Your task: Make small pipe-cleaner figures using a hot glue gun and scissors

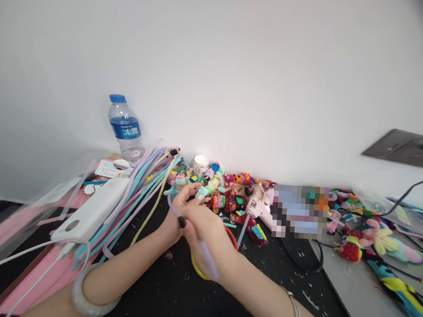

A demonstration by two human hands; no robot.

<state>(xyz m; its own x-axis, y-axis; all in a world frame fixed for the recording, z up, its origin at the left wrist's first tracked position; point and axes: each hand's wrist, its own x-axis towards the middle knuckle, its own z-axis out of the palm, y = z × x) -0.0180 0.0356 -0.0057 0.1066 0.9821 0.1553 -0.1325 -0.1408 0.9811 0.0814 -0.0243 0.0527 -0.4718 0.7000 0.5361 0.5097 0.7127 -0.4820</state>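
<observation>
A lilac pipe cleaner (207, 258) runs slantwise past both hands, one end bent up at the left and the other hanging over my right wrist. My right hand (207, 227) is closed, its dark-nailed thumb pressed against the pipe cleaner. Behind it, my left hand (183, 202) is partly covered, fingers curled and close against the right; what it holds is hidden. Just beyond the fingertips lie fuzzy pipe-cleaner figures (215, 182). A round item with a yellow and red rim (199, 271) shows beneath my right hand.
A pink glue gun (260, 210) lies right of the hands, its cord trailing. At left are a bundle of pastel pipe cleaners (141, 197), a white power strip (91, 211) with cables and a water bottle (125, 129). A paper cup (200, 164) stands by the wall; more figures (389, 241) lie right.
</observation>
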